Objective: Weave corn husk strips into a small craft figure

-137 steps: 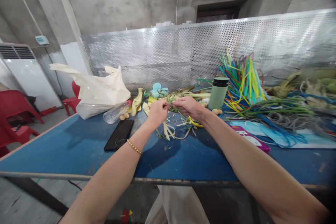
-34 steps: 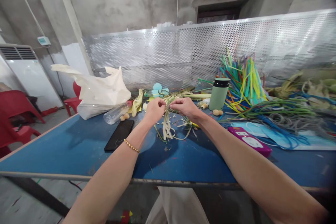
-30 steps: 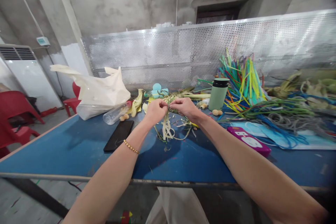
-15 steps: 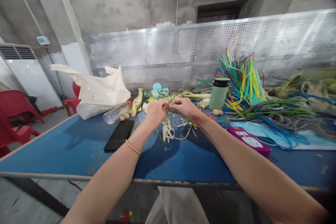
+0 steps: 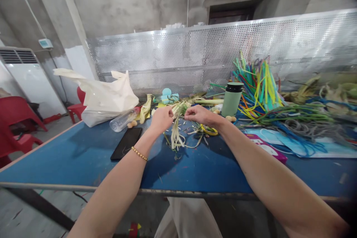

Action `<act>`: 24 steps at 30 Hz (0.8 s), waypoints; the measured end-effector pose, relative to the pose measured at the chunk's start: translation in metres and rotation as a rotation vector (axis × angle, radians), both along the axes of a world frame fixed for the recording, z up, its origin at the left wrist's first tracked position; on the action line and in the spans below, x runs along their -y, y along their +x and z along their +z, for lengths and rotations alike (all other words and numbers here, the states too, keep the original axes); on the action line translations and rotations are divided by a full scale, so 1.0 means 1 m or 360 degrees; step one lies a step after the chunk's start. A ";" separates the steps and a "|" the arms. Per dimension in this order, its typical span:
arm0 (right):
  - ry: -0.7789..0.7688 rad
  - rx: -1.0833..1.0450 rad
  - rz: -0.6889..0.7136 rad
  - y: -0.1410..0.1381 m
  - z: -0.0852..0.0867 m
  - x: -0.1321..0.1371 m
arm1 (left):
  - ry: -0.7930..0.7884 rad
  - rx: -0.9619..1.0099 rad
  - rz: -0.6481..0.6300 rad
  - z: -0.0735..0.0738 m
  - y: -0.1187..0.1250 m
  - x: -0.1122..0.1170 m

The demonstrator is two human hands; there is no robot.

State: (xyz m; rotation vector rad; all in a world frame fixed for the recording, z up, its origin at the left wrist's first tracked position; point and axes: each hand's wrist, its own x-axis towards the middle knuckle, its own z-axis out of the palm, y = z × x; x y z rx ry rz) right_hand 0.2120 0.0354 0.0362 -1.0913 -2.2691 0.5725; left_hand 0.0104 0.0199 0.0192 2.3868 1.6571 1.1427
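Observation:
Pale, straw-like plant strips (image 5: 176,135) hang and curl over the blue table in front of me, and a greener tuft of them (image 5: 182,110) shows between my hands. My left hand (image 5: 162,119), with a gold bead bracelet at the wrist, is closed in a pinch at the left of the tuft. On the tuft's right side my right hand (image 5: 201,114) pinches with thumb and fingers together. A small gap separates the two hands. Whatever is in either pinch is too thin or hidden to make out. A yellow ring-shaped item (image 5: 209,130) lies under my right wrist.
Left of my hands lie a black phone (image 5: 126,143), a clear bottle (image 5: 119,122) and a white plastic bag (image 5: 107,96). To the right stand a green tumbler (image 5: 232,100), bright coloured strips (image 5: 262,85), tangled cords (image 5: 295,119) and a purple box (image 5: 266,147).
My hands, nearly touching before, have drawn apart, the left moving left and the right moving slightly right. The green tuft between them now shows more. The hanging strips have shifted slightly left.

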 end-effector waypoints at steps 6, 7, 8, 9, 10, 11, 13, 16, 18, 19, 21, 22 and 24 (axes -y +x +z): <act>0.0099 0.0106 -0.0059 -0.003 -0.003 -0.003 | -0.0034 0.0337 -0.0105 0.001 0.000 -0.004; 0.0093 0.0090 -0.0066 -0.004 -0.006 -0.004 | -0.0085 0.0434 -0.0176 0.001 0.000 -0.005; 0.0084 0.0078 -0.0077 -0.006 -0.009 -0.006 | -0.0129 0.0519 -0.0243 0.001 0.001 -0.006; 0.0077 0.0070 -0.0099 -0.007 -0.012 -0.008 | -0.0151 0.0590 -0.0304 0.001 0.001 -0.007; 0.0074 0.0070 -0.0133 -0.009 -0.015 -0.010 | -0.0146 0.0654 -0.0363 0.000 0.002 -0.007; 0.0077 0.0076 -0.0171 -0.010 -0.019 -0.012 | -0.0133 0.0723 -0.0423 0.000 0.002 -0.007; 0.0085 0.0076 -0.0216 -0.013 -0.023 -0.013 | -0.0177 0.0867 -0.0597 -0.001 0.004 -0.005; 0.0024 -0.0094 -0.0216 -0.016 -0.024 -0.011 | -0.0463 0.1031 -0.0854 0.000 0.007 -0.001; -0.0186 -0.0370 -0.0226 -0.018 -0.022 -0.007 | -0.0569 0.1114 -0.0873 0.000 0.007 0.000; -0.0320 -0.0555 -0.0212 -0.019 -0.020 -0.005 | -0.0563 0.1156 -0.0839 0.000 0.007 0.000; -0.0557 -0.0986 -0.0105 -0.022 -0.017 -0.001 | -0.0489 0.1217 -0.0756 0.000 0.007 -0.002; -0.0637 -0.1195 -0.0011 -0.024 -0.016 0.001 | -0.0455 0.1234 -0.0726 0.000 0.007 -0.003; -0.0738 -0.1494 0.0187 -0.029 -0.017 0.002 | -0.0433 0.1289 -0.0706 -0.001 0.008 -0.004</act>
